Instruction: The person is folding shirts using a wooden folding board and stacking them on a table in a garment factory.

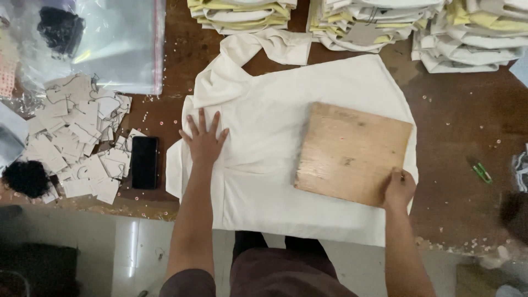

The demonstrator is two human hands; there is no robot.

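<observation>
garment (275,165): cream cloth, matt, soft, lightly creased
board (352,154): bare wood, grainy, dull, scuffed
table (462,121): dark brown wood, worn, faintly shiny
phone (144,162): black glass face, glossy
tags (77,148): pale paper, matt
bag (121,44): clear plastic, shiny

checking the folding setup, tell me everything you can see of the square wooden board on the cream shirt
The square wooden board is a flat, light-brown plywood-looking panel with visible grain, scuffs and dark marks. It lies flat, turned slightly clockwise, on the right half of the cream cotton shirt spread over the brown table. The right hand grips its near right corner; the left hand presses the shirt, apart from the board.
</observation>
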